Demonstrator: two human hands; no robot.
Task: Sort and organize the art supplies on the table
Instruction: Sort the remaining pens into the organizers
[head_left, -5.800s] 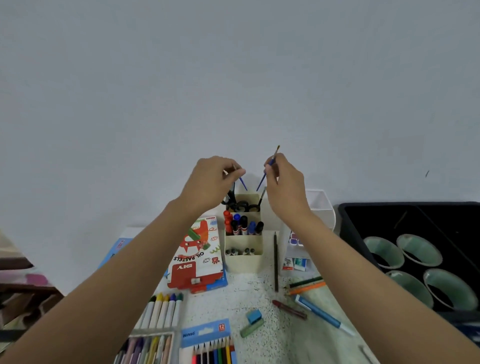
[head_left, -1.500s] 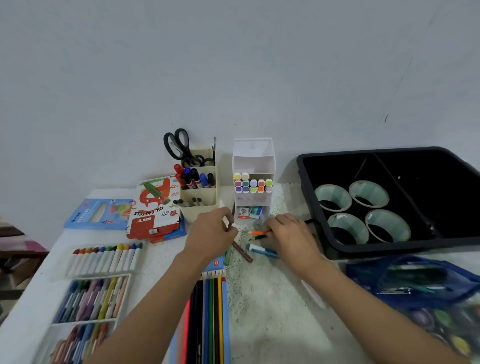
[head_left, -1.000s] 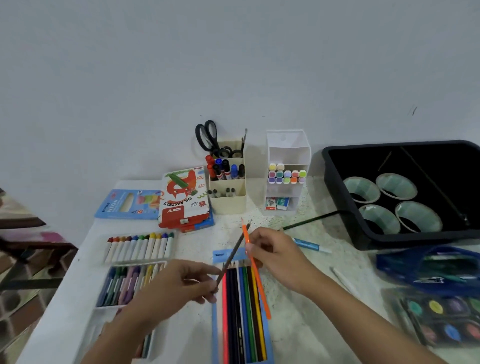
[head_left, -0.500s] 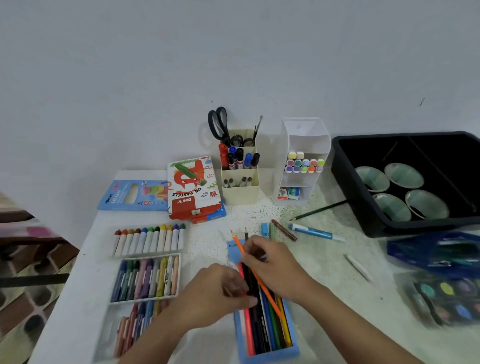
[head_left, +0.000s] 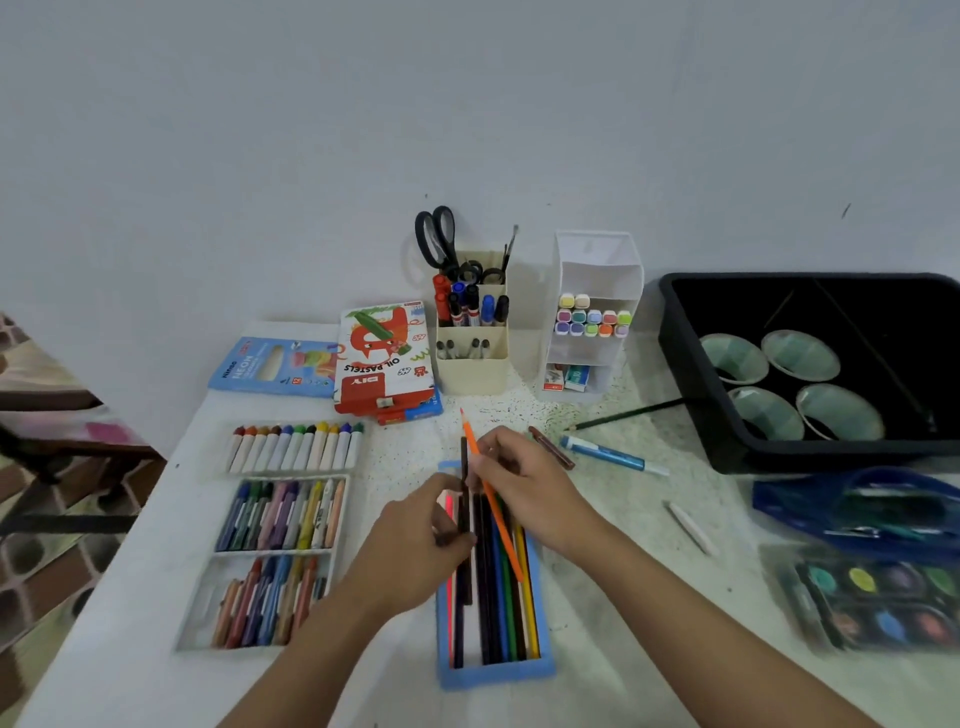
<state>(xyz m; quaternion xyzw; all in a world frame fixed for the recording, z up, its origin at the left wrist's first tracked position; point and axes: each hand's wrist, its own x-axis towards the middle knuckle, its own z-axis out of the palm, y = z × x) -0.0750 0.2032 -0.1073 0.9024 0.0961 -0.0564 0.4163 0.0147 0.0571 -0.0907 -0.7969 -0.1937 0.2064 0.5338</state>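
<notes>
A blue tray of coloured pencils (head_left: 493, 673) lies on the white table (head_left: 623, 519) in front of me. My left hand (head_left: 415, 551) pinches a dark brown pencil (head_left: 464, 457) that lies lengthwise over the tray's left side. My right hand (head_left: 524, 488) holds an orange pencil (head_left: 470, 431) slanted over the tray, tip pointing away from me. Loose on the table to the right lie a brown pencil (head_left: 550, 447), a blue pen (head_left: 613, 457), a green pencil (head_left: 628, 413) and a white stick (head_left: 691, 527).
Crayon trays (head_left: 280, 514) and a row of crayons (head_left: 296, 447) lie left. At the back stand a beige organizer with scissors and markers (head_left: 472, 332), a white organizer (head_left: 592, 312), pastel boxes (head_left: 384, 358). A black bin with tape rolls (head_left: 691, 364), blue pouch (head_left: 857, 509), paint palette (head_left: 883, 597) sit right.
Both hands came down from the organizer, picked pencils off the table and brought them to the blue tray. In the last half second the dark pencil has been laid lower over the tray.
</notes>
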